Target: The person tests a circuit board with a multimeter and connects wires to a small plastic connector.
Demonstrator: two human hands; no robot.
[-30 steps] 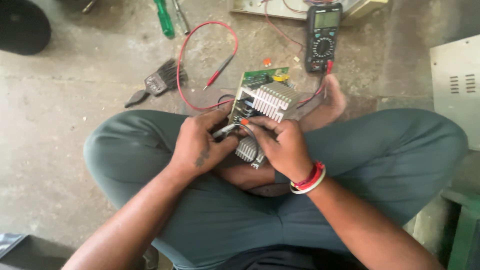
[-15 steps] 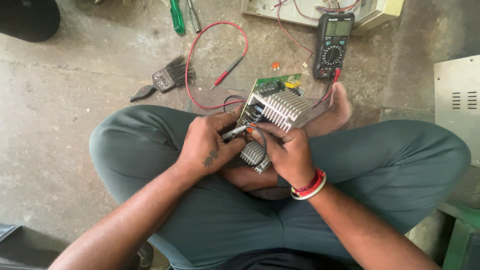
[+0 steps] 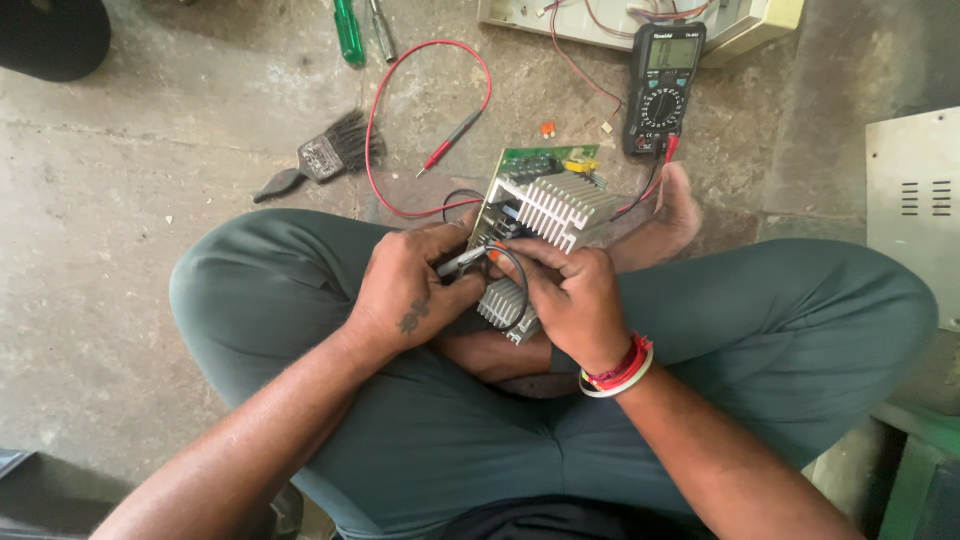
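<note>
I sit cross-legged on a concrete floor with a green circuit board (image 3: 535, 160) carrying finned metal heatsinks (image 3: 555, 205) resting over my lap and foot. My left hand (image 3: 405, 295) is closed around a slim metal-tipped probe (image 3: 462, 262), whose tip points right at the board's near edge. My right hand (image 3: 570, 300), with red and white bangles at the wrist, grips the board's lower part, fingers beside the probe tip and a looped black wire (image 3: 518, 278). The lower heatsink is partly hidden under both hands.
A black multimeter (image 3: 665, 85) lies beyond the board, its red lead and probe (image 3: 450, 140) looping over the floor. Left of that lie a small brush (image 3: 325, 160) and a green screwdriver (image 3: 348, 30). A beige device (image 3: 620, 15) sits at the top edge, a grey vented panel (image 3: 915, 200) at right.
Both hands stay on the board with the probe at the same spot. The view has drifted slightly, so floor items sit a little further right and higher.
</note>
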